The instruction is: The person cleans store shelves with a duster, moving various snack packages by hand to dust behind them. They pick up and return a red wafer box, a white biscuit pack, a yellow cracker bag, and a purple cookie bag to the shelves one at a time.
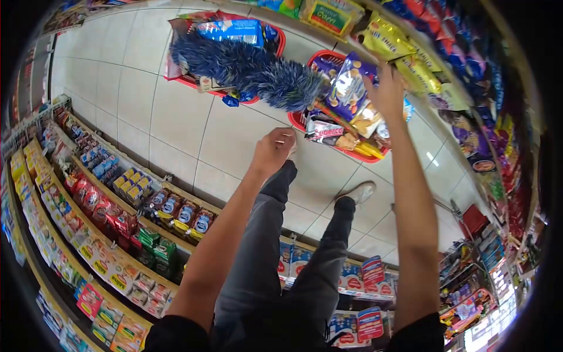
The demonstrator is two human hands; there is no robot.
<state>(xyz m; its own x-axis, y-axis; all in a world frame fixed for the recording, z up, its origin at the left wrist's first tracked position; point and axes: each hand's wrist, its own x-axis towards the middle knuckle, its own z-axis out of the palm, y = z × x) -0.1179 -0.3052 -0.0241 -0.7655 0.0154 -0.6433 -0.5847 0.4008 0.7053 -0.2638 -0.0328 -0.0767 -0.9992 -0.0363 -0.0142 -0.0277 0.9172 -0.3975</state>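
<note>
My left hand (276,149) hangs over the tiled floor with its fingers curled in and nothing showing in them. My right hand (387,97) reaches over a red basket (298,121), thumb and fingers apart, at the right edge of a purple snack bag (352,79). Yellow snack packets (411,64) on the shelf lie just beyond its fingertips. Also in that basket are a Superco packet (326,130) and other packaged snacks. A fluffy blue duster (246,70) lies across this basket and a second red basket (281,44), its handle resting among the snacks.
Shelves of small boxes and packets (105,208) curve along the left. More hanging snack bags (469,64) line the right side. My shoes (359,192) stand on the floor tiles (176,135), close to the baskets. A wire rack with packets (469,305) is at lower right.
</note>
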